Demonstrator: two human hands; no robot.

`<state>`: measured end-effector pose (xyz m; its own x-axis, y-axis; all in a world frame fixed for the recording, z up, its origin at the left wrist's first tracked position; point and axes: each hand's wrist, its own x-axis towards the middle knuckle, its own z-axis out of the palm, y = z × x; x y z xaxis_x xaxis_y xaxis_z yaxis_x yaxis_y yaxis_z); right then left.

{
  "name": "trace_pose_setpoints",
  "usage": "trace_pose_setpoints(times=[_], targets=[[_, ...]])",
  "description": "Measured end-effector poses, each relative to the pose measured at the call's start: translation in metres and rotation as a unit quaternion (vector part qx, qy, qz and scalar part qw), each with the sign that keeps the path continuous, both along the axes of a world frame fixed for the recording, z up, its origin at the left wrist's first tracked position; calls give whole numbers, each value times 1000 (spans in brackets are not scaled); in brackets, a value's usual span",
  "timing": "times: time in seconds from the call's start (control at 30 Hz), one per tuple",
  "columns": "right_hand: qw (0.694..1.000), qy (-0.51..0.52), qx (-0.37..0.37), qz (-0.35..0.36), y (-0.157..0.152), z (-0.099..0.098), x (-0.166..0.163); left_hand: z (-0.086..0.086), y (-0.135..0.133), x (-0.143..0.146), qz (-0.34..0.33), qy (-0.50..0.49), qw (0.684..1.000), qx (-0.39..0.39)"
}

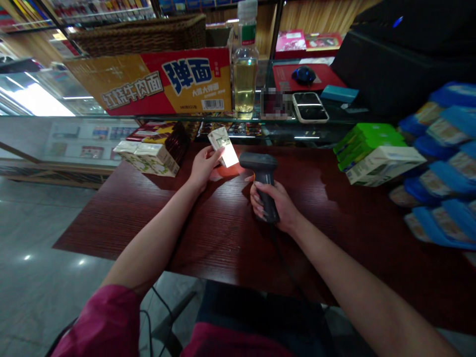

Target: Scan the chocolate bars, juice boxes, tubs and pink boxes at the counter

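My left hand [204,167] is closed on a small white box [224,146], holding it tilted above the dark red wooden counter [219,238]. My right hand [275,204] wraps round the handle of a black barcode scanner [261,173], whose head faces the box from the right. Bright light falls on the box's lower part, and a reddish glow lies on the counter below. A cable hangs from the scanner's handle. To the left of my left hand stand cream-coloured boxes with a green pattern [150,157].
Behind are a noodle carton [148,84], a bottle of yellowish liquid [245,74], a phone [310,107] and a mouse [304,75]. At right lie green packs [368,141], a cream box [385,165] and stacked blue-lidded packages [442,168]. A glass shelf edge runs along the counter's back.
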<state>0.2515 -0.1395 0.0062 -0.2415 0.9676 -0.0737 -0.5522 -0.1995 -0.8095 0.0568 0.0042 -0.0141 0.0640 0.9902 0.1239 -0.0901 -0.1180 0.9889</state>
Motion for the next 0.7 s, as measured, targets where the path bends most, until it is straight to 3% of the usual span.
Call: trace_pose_setpoints(times=[0.2, 0.37, 0.6, 0.7], targets=[[1000, 9, 1, -14, 1, 0, 1, 2, -2, -5, 12, -53, 998, -7], [999, 11, -3, -39, 5, 0, 7, 3, 6, -32, -116, -1, 993, 18], [997, 18, -3, -75, 8, -1, 12, 0, 17, -56, -170, 29, 984, 35], [997, 20, -2, -76, 9, -2, 13, -4, 10, -44, -128, 40, 986, 98]])
